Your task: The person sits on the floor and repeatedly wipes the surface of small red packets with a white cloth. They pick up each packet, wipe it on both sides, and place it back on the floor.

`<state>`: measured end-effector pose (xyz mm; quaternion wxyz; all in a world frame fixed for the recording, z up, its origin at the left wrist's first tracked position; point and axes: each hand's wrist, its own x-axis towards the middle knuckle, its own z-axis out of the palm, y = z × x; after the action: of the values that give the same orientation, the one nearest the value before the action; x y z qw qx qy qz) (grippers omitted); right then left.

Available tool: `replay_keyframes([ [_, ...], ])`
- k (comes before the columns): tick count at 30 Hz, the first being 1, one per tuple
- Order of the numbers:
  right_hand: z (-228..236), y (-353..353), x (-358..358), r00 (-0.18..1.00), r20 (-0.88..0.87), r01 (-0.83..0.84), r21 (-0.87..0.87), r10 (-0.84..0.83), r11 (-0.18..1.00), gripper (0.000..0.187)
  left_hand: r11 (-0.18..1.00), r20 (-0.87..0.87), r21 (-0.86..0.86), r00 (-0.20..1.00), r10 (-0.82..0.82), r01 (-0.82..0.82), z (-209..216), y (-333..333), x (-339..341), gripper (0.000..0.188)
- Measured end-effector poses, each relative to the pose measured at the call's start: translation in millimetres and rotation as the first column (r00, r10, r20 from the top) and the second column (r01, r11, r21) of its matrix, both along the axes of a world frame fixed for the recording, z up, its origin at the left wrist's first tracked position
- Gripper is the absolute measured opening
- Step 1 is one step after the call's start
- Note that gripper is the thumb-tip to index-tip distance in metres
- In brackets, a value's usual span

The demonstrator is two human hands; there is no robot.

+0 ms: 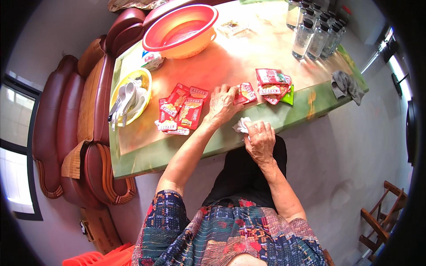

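Note:
My left hand (223, 105) rests on the table with its thumb and fingertips closed at the left edge of a small red food packet (245, 93). In my right hand (261, 141), just off the table's front edge, is a crumpled white tissue (242, 125). A loose pile of red packets (190, 113) lies left of my left hand. To the right, more red packets (271, 77) are stacked with a green packet (288, 95) partly under them.
A yellow bowl (148, 94) of spoons stands at the table's left, below a large orange-red basin (180, 44). Several dark-capped clear bottles (302, 39) stand far right. A grey cloth (346, 86) hangs over the right edge. A maroon sofa (62, 133) is at left.

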<state>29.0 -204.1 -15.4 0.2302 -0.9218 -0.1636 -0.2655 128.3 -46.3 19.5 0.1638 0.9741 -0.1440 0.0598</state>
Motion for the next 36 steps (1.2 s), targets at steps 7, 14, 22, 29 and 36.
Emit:
replay_keyframes([
  [7,1.8,0.5,0.3,1.0,0.011,-0.022,0.051,0.021,0.998,0.041,0.962,0.256,-0.254,0.953,0.165,-0.099,1.7,0.1,-41.9,0.078],
  [14,7.7,-15.5,-4.8,0.975,-0.181,0.048,0.742,0.13,0.669,0.025,0.967,0.18,-0.221,0.969,0.168,-0.126,11.5,1.1,-111.9,0.093],
  [22,26.9,12.7,-11.5,0.978,0.041,-0.207,0.146,0.203,0.967,0.041,0.909,0.152,-0.401,0.97,0.192,-0.117,-19.9,19.1,-151.2,0.106],
  [29,12.4,48.5,-17.8,0.982,-0.061,-0.18,-0.064,0.176,0.982,0.037,0.907,0.235,-0.413,0.953,0.194,-0.083,-35.6,28.1,-149.9,0.102],
  [36,-2.0,29.1,2.6,0.995,0.032,0.098,-0.138,-0.094,0.986,0.034,0.897,0.266,-0.439,0.948,0.172,-0.04,-39.1,27.2,-152.0,0.071],
])
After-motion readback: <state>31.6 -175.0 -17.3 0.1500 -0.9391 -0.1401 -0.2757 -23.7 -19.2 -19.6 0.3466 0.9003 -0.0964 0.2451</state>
